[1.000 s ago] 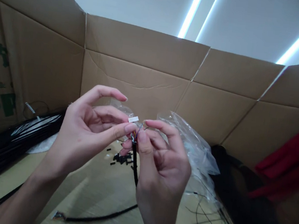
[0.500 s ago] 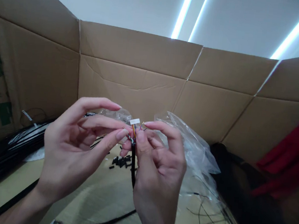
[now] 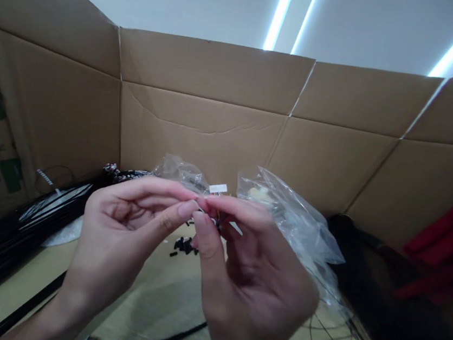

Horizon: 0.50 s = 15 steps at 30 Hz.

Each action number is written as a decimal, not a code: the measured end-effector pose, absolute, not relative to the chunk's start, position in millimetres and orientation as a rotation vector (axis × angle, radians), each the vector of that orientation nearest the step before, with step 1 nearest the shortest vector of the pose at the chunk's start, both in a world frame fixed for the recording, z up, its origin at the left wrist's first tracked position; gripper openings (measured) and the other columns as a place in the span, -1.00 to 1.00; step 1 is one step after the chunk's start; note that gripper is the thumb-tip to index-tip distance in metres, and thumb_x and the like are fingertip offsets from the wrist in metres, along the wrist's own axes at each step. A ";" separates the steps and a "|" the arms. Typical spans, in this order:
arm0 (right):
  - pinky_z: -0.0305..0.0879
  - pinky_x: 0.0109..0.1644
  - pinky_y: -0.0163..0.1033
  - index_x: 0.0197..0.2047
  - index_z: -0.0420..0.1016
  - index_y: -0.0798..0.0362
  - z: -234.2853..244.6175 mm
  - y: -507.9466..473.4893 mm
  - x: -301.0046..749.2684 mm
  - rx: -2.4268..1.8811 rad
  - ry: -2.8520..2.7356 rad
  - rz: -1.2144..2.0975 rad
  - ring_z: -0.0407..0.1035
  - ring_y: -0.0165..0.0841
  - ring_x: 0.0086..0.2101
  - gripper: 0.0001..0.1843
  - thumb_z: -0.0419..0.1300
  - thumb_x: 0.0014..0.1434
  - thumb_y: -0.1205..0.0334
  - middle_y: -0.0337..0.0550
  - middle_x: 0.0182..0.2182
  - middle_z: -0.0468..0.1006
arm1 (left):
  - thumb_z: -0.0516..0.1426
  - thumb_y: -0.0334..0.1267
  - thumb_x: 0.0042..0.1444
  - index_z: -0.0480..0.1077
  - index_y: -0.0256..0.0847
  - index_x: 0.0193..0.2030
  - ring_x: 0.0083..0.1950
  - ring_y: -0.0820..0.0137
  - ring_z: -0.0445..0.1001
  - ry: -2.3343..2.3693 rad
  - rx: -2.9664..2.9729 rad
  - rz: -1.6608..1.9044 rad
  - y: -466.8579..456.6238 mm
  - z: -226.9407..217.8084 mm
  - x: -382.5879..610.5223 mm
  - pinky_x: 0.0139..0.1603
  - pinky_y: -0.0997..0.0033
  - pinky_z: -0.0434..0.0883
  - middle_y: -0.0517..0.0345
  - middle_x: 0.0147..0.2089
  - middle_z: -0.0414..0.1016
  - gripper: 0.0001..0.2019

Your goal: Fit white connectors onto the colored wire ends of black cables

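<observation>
My left hand (image 3: 121,234) and my right hand (image 3: 250,282) meet at chest height, fingertips pinched together around the end of a thin black cable with coloured wires. A small white connector (image 3: 218,189) sticks up just above the pinch. The right hand is partly blurred and covers most of the wires. The black cable (image 3: 158,339) trails down behind the hands onto the cardboard floor (image 3: 147,292).
Cardboard walls (image 3: 204,113) enclose the workspace. Clear plastic bags (image 3: 290,221) lie behind the hands. Several small black pieces (image 3: 183,245) are scattered on the floor. A bundle of black cables (image 3: 11,227) lies at left, thin loose wires (image 3: 326,334) at right, red cloth (image 3: 446,249) at far right.
My right hand has turned and closed in over the wires, hiding them. The left fingers have lowered into a tighter pinch. The connector has shifted slightly right.
</observation>
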State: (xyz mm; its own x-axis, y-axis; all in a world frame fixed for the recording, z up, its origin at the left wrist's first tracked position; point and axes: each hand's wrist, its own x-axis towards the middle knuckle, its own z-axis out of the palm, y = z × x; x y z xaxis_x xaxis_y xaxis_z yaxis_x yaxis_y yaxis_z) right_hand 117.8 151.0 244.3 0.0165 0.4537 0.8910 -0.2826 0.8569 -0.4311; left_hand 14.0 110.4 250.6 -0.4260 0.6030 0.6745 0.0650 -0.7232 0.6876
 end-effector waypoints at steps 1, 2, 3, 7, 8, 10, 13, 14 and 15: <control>0.51 -0.23 -0.20 -0.20 0.59 0.01 244.4 150.5 118.3 -0.160 -1.456 0.539 0.50 -0.37 -0.30 -0.73 0.24 0.09 0.54 -0.21 -0.31 0.62 | 0.35 -0.37 0.03 0.63 0.00 -0.33 -0.35 0.52 0.65 0.946 1.437 2.216 110.5 249.9 15.5 -0.31 0.81 0.56 0.31 -0.36 0.67 -0.87; 0.52 -0.22 -0.19 -0.20 0.61 -0.01 244.9 150.1 119.0 -0.180 -1.467 0.514 0.50 -0.37 -0.31 -0.73 0.24 0.12 0.52 -0.22 -0.30 0.63 | 0.35 -0.36 0.04 0.64 0.01 -0.33 -0.31 0.50 0.65 0.971 1.441 2.236 110.3 248.9 17.1 -0.27 0.77 0.58 0.30 -0.34 0.68 -0.88; 0.52 -0.22 -0.18 -0.20 0.62 -0.04 245.6 149.7 119.9 -0.196 -1.470 0.501 0.50 -0.36 -0.31 -0.74 0.24 0.13 0.50 -0.22 -0.30 0.64 | 0.34 -0.35 0.05 0.64 0.02 -0.32 -0.29 0.50 0.65 1.002 1.453 2.266 109.9 247.8 18.9 -0.25 0.74 0.59 0.30 -0.32 0.68 -0.88; 0.53 -0.31 -0.22 -0.30 0.66 -0.04 251.1 150.2 124.2 -0.163 -1.426 0.624 0.47 -0.41 -0.44 -0.78 0.32 0.08 0.50 -0.25 -0.37 0.64 | 0.30 -0.41 0.11 0.62 0.07 -0.29 -0.23 0.50 0.61 1.095 1.548 2.417 107.2 242.5 28.2 -0.22 0.60 0.62 0.35 -0.24 0.65 -0.80; 0.51 -0.38 -0.26 -0.34 0.67 -0.02 252.8 150.8 125.3 -0.140 -1.407 0.696 0.44 -0.45 -0.50 -0.79 0.34 0.06 0.51 -0.26 -0.41 0.62 | 0.29 -0.42 0.11 0.61 0.08 -0.28 -0.22 0.50 0.60 1.102 1.572 2.449 106.8 241.5 30.9 -0.21 0.57 0.61 0.37 -0.23 0.65 -0.79; 0.43 -0.52 -0.35 -0.41 0.66 0.02 255.9 152.6 126.9 -0.070 -1.361 0.837 0.37 -0.52 -0.60 -0.81 0.38 -0.01 0.53 -0.27 -0.48 0.58 | 0.27 -0.44 0.14 0.60 0.09 -0.26 -0.22 0.51 0.59 1.109 1.594 2.496 106.7 240.2 36.6 -0.20 0.52 0.61 0.39 -0.23 0.64 -0.77; 0.35 -0.62 -0.41 -0.45 0.65 0.09 259.4 155.4 128.4 0.010 -1.298 0.949 0.34 -0.55 -0.65 -0.84 0.37 -0.03 0.53 -0.27 -0.51 0.54 | 0.26 -0.47 0.13 0.58 0.06 -0.26 -0.24 0.49 0.59 1.100 1.596 2.551 108.2 240.7 44.6 -0.24 0.47 0.62 0.41 -0.25 0.63 -0.76; 0.34 -0.63 -0.42 -0.46 0.64 0.10 260.1 156.0 128.7 0.014 -1.291 0.964 0.33 -0.56 -0.66 -0.85 0.35 -0.01 0.53 -0.26 -0.51 0.54 | 0.26 -0.48 0.12 0.57 0.05 -0.27 -0.25 0.49 0.59 1.098 1.588 2.573 109.1 241.2 47.2 -0.29 0.47 0.61 0.41 -0.26 0.63 -0.76; 0.32 -0.64 -0.42 -0.46 0.63 0.10 260.7 156.4 129.1 0.002 -1.290 0.973 0.32 -0.57 -0.67 -0.86 0.33 0.01 0.52 -0.26 -0.50 0.55 | 0.27 -0.49 0.11 0.57 0.03 -0.28 -0.27 0.48 0.59 1.104 1.574 2.593 110.2 241.7 49.7 -0.34 0.47 0.60 0.40 -0.27 0.63 -0.76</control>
